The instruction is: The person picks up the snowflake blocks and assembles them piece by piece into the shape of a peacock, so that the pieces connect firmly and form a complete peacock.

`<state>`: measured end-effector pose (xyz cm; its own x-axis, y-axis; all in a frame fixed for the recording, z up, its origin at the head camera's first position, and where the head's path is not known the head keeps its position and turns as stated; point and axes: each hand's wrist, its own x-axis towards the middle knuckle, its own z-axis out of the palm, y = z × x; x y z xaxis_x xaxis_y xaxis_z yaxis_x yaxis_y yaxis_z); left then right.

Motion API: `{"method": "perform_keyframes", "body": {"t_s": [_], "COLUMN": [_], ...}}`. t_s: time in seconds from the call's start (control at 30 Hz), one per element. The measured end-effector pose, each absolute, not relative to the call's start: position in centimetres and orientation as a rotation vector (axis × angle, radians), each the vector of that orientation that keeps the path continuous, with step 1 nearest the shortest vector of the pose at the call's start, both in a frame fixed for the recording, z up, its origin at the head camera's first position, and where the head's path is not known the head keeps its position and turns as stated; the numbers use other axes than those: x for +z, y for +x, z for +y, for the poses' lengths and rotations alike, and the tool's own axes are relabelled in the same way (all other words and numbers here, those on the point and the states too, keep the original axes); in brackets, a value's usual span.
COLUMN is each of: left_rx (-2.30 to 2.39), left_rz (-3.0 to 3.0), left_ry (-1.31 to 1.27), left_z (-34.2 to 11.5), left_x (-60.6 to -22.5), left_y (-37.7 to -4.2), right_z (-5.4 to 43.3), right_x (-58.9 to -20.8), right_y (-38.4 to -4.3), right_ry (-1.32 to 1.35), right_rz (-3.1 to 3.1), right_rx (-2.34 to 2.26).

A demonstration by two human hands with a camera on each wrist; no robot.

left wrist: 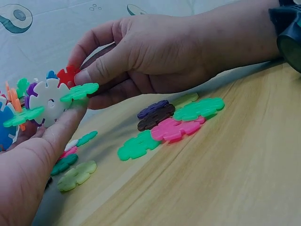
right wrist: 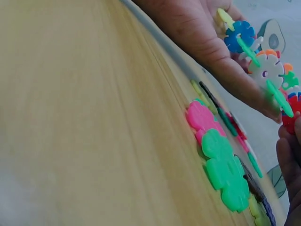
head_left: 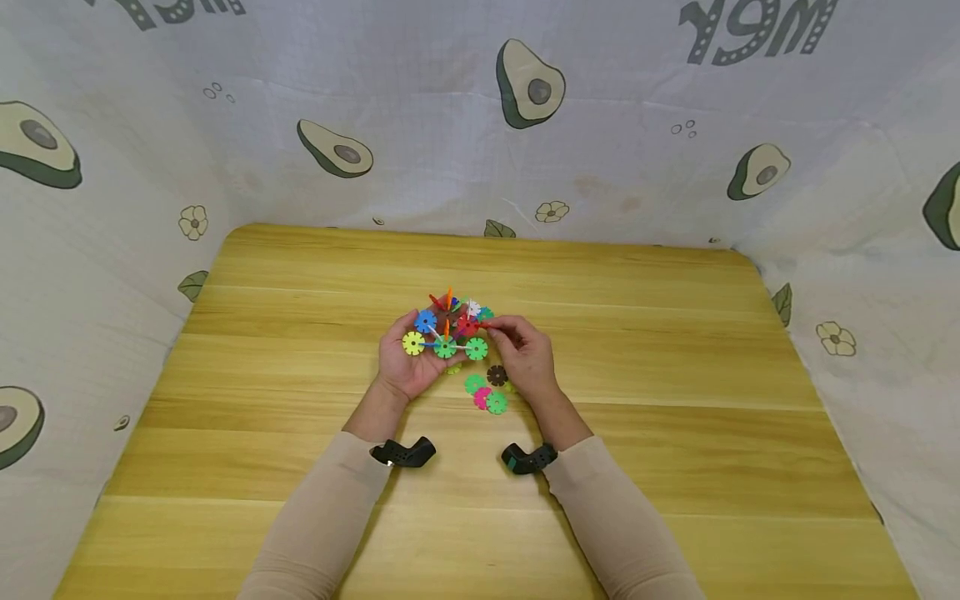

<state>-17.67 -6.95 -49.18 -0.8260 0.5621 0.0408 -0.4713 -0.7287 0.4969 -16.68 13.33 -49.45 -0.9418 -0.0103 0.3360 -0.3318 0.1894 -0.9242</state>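
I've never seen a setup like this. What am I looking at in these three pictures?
There is no robot here, just a person's two bare hands. The wide picture is taken from the person's head, looking forward and down; the other two are taken from the left and right wrists. The left hand supports a cluster of joined, notched discs. The right hand pinches a red disc at the cluster's edge. On the wooden table lie loose discs, including green, pink and brown ones. Behind is an avocado-printed sheet.

left hand [head_left: 411, 362]: disc cluster [head_left: 445, 346] | right hand [head_left: 531, 358]: 1 red disc [head_left: 483, 324] (pinched)
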Motion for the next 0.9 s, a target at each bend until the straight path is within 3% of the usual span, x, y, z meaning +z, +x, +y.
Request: {"method": "perform_keyframes", "body": {"t_s": [0.73,0.9], "left_rx": [2.544,2.649], "left_rz": [0.678,0.430], "left_ry": [0.180,0.192], "left_z": [-7.10,-7.34], "left_x": [-49.02,-49.25], "left_y": [-17.63,-17.65], "right_z": [13.40,13.24], "right_x": [-49.52,-49.70], "right_y": [-16.77,-16.81], "right_ry": [0.327,0.315], "right_rz": [-2.300,-2.507], "right_rx": [1.824,1.558]}}
